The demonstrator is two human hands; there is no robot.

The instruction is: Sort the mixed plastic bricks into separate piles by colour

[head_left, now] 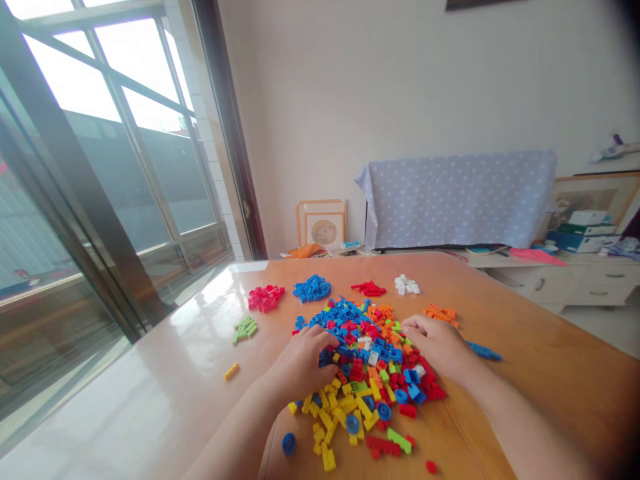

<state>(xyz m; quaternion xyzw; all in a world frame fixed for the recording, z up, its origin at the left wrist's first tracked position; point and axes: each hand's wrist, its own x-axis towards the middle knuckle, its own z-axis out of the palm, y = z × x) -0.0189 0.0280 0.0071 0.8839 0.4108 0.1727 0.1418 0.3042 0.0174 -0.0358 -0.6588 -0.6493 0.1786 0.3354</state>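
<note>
A mixed heap of toy building bricks [360, 340] lies on the table between my hands, with blue, red, orange, green, white and yellow pieces. My left hand [305, 360] reaches into its left side, thumb and fingers bent and apart. A dark blue piece [327, 359] shows in the gap between them; whether they touch it is unclear. At the right edge of the heap is my right hand [433, 337], its fingers curled together near orange and green bricks. What they hold, if anything, is hidden. Yellow bricks [327, 423] spread toward me at the near side.
Around the heap on the wooden table [200, 400] sit small sorted piles: pinkish-red [266, 298], blue [313, 288], red [369, 288], white [407, 285], orange [441, 314] and green [245, 329]. A single yellow brick [231, 371] lies left; blue pieces [484, 351] lie right.
</note>
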